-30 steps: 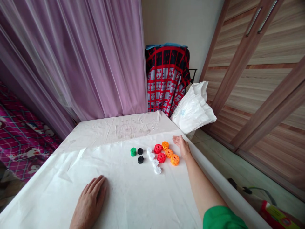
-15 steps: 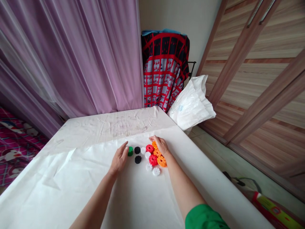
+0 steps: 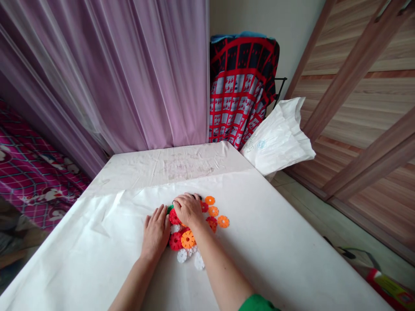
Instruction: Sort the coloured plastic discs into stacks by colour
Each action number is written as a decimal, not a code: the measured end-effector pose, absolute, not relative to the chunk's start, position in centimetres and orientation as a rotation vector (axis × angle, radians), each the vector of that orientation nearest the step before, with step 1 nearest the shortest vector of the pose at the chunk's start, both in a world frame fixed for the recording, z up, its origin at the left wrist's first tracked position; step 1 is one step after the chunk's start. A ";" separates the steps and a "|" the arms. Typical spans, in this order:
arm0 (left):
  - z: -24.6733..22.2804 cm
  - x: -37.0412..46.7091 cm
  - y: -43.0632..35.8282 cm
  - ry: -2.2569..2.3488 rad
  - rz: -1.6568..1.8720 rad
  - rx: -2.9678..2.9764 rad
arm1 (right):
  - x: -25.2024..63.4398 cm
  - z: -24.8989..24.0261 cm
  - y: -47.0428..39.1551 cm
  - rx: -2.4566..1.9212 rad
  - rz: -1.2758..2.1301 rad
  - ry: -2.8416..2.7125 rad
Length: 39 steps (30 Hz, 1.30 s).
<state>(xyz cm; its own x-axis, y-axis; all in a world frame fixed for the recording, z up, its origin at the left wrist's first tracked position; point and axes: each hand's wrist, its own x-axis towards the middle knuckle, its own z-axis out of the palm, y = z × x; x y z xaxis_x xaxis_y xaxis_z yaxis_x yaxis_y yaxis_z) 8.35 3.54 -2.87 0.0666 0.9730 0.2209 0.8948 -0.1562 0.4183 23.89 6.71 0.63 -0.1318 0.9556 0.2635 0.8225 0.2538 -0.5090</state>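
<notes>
A loose heap of notched plastic discs lies on the white-covered table. My left hand (image 3: 156, 229) rests at the heap's left side, fingers stretched out and fingertips against the discs. Across the heap's top lies my right hand (image 3: 188, 209), palm down with fingers extended, hiding several pieces. Between the hands show a red disc (image 3: 175, 241) and an orange disc (image 3: 188, 239). White discs (image 3: 182, 255) lie at the near edge. To the right of my right hand, orange discs (image 3: 223, 221) lie spread out. Only slivers of the green disc (image 3: 170, 209) and black disc (image 3: 196, 197) are visible.
A wrinkled white cloth (image 3: 97, 242) covers the table. Beyond its right edge stands a white plastic bag (image 3: 279, 138). Behind are a purple curtain (image 3: 145, 77) and a red checked cloth (image 3: 240, 95). A wooden wardrobe (image 3: 363, 108) stands to the right.
My right hand has moved left from the outer side of the discs to over them. The neat stacks have toppled, with discs pushed towards my left hand and several left scattered on the right.
</notes>
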 end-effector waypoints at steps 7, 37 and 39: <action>-3.7 3.2 -1.4 2.186 0.590 1.971 | 16.4 1.1 4.3 -1.715 0.337 -1.957; -1.3 11.4 0.6 1.517 0.415 2.681 | 30.9 -4.4 1.8 -1.518 0.136 -1.875; -0.2 10.3 2.0 1.624 0.355 2.594 | 30.8 -3.9 1.7 -1.626 0.092 -1.872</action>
